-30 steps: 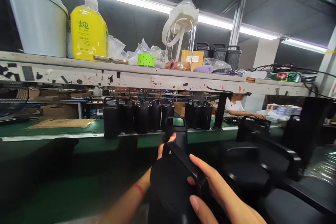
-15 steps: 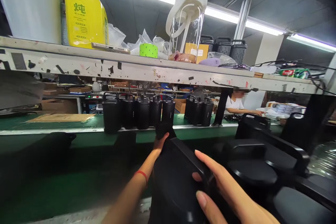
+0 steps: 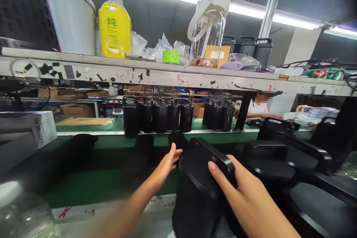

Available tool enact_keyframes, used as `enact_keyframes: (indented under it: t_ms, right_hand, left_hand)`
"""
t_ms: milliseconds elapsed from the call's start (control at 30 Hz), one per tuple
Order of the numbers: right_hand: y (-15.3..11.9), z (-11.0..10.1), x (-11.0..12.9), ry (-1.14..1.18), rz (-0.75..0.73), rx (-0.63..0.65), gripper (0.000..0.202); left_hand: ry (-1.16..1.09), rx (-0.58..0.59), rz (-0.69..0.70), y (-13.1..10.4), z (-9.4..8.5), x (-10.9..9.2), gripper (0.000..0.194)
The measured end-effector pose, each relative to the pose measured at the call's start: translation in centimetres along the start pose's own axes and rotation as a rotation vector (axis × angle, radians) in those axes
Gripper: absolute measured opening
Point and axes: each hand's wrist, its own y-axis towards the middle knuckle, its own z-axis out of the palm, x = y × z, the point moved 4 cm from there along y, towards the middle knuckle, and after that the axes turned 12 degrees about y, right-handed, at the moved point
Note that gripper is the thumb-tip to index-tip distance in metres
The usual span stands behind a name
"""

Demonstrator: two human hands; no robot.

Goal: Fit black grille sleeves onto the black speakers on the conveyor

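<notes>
Right hand (image 3: 245, 193) gripping handle of black flask (image 3: 199, 193), fingers wrapped over it, steadying flask upright at near desk (image 3: 111, 178) edge. Left hand (image 3: 167, 163) reaching forward, fingers spread, touching second flask (image 3: 178, 139) lying beyond. Finished flasks (image 3: 158, 115) standing in row behind.

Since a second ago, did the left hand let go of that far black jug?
Yes. The left hand now lies open beside the far jug, lower against the green belt.
</notes>
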Motion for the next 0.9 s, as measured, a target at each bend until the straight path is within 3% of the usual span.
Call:
enact_keyframes:
  t_ms: [67, 167, 267, 367, 500, 600, 667, 733, 800, 900]
  right_hand:
    - [0.5, 0.7, 0.5, -0.045, 0.049, -0.043, 0.042]
    - [1.0, 1.2, 1.7, -0.080, 0.098, -0.128, 0.032]
    - [0.6, 1.5, 3.1, 0.070, 0.035, -0.150, 0.029]
    - [-0.5, 2.4, 4.9, 0.301, -0.029, -0.121, 0.030]
    - [-1.0, 5.9, 6.5, 0.518, -0.032, 0.126, 0.030]
    - [-0.7, 8.7, 6.1, 0.631, 0.036, 0.325, 0.029]
    - [-0.7, 9.8, 5.7, 0.763, 0.089, 0.457, 0.023]
    - [-1.0, 10.3, 5.4, 0.841, 0.134, 0.560, 0.038]
    - [-1.3, 10.3, 5.1, 0.802, 0.167, 0.594, 0.057]
    - [-1.5, 10.4, 4.6, 0.700, 0.159, 0.573, 0.069]
  left_hand:
    - [0.047, 0.093, -0.075, -3.6, -1.7, -1.1, 0.069]
    - [0.145, 0.004, -0.102, -7.8, -5.8, -3.1, 0.072]
    - [0.261, -0.064, -0.025, -9.9, -8.7, -4.4, 0.078]
    - [0.347, 0.026, 0.122, -11.2, -8.9, -5.4, 0.099]
    - [0.142, 0.200, 0.200, -12.8, -8.1, -6.5, 0.126]
    - [0.003, 0.268, 0.169, -12.6, -8.8, -6.7, 0.108]
    - [0.020, 0.224, 0.179, -11.8, -10.0, -6.3, 0.090]
    - [0.032, 0.151, 0.179, -10.9, -11.4, -5.6, 0.082]
    - [0.029, 0.077, 0.164, -10.3, -12.3, -4.8, 0.077]
    - [0.035, 0.015, 0.151, -9.9, -12.8, -4.2, 0.069]
